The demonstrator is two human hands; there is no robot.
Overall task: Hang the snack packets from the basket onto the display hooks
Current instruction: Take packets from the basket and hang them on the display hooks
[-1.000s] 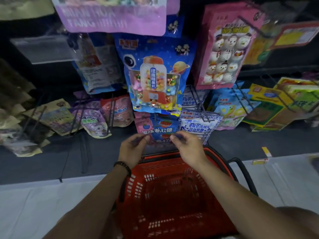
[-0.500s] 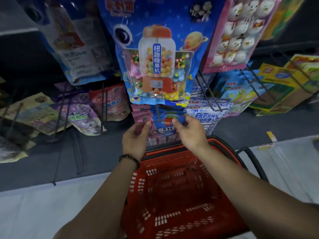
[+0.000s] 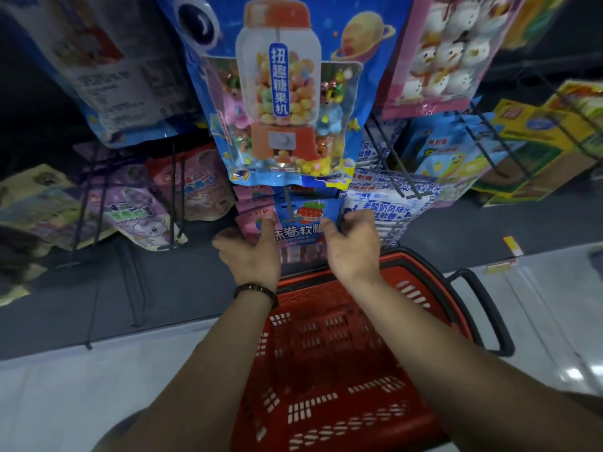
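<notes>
Head view, centre frame: the left hand (image 3: pixel 251 256), a dark bracelet (image 3: pixel 256 290) on its wrist, pinches the left edge of a blue strawberry-printed snack packet (image 3: pixel 305 220) held against a black wire display hook (image 3: pixel 287 207). The right hand (image 3: pixel 354 246) pinches the packet's right edge, above the red slotted plastic basket (image 3: pixel 326 370).

Snack packet (image 3: pixel 303 225) held between left hand (image 3: pixel 253 254) and right hand (image 3: pixel 354 247), under large hanging bag (image 3: pixel 280 93), above basket (image 3: pixel 326 360).

Two bare arms (image 3: pixel 195 370), bare left hand (image 3: pixel 253 256), bare right hand (image 3: pixel 354 247), thin dark bracelet (image 3: pixel 256 290) round the left wrist, brown and a bit shiny.
</notes>
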